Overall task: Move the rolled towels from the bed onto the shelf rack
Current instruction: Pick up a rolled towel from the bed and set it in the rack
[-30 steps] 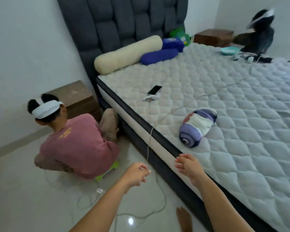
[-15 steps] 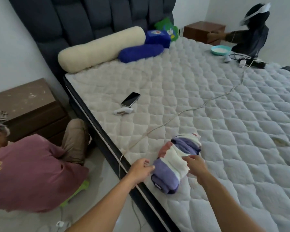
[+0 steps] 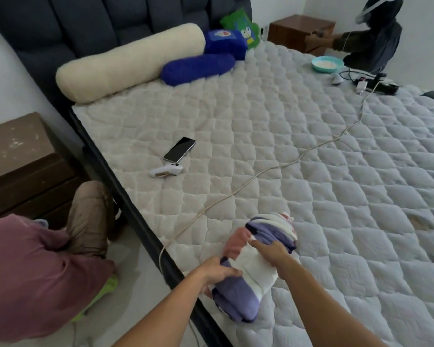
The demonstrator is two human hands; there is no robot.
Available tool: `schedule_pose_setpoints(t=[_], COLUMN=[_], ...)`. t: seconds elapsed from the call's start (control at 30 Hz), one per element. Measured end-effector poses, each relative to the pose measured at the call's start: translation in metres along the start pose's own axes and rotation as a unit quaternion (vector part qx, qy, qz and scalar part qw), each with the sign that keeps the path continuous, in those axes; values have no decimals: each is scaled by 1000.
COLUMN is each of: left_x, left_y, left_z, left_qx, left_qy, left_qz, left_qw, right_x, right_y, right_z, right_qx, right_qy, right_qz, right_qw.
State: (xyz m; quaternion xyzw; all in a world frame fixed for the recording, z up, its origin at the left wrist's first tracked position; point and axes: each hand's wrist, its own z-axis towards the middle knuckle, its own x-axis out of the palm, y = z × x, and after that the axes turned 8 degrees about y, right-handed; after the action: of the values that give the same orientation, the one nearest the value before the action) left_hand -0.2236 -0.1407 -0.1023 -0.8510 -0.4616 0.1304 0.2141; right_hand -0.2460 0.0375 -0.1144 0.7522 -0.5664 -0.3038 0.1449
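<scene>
Item: rolled towel, striped purple, white and pink, lying near the edge of the bed closest to me. I see only this one roll; the shelf rack is not in view.

Hands: my left hand is closed around the near purple end; my right hand presses on top of the white middle band, fingers curled over the roll. The two hands sit apart along its length, both gripping the towel.

Handling, as I judge it: soft, light, compressible, not fragile and not slippery. The main risk is the roll loosening or sagging if lifted by one end. I would keep hold at both ends, or cup it from underneath at the middle, so the layers stay wound.

Containers: teal bowl at the far side of the bed, holding something pale; I cannot tell what.

Other items on the bed: phone, white controller, cable running across the mattress just beside the towel, cream bolster, blue pillow.
</scene>
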Motion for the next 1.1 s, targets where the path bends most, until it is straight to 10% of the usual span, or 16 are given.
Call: schedule_pose_setpoints(t=[0.2, 0.4, 0.73, 1.1], left_x=[9, 19, 18, -78], left_y=[-7, 3, 29, 174], left_z=[5, 1, -47, -231], left_qx=[-73, -122, 57, 162], left_qy=[1, 23, 5, -184], left_qz=[-21, -7, -116, -262], left_qw=[997, 992, 992, 933], right_x=[-6, -15, 20, 200], right_y=[-15, -39, -78, 24], right_z=[0, -5, -9, -154], right_qx=[8, 14, 5, -89], right_qy=[-10, -26, 32, 246], right_qz=[-93, 95, 334, 197], right_qw=[996, 995, 942, 945])
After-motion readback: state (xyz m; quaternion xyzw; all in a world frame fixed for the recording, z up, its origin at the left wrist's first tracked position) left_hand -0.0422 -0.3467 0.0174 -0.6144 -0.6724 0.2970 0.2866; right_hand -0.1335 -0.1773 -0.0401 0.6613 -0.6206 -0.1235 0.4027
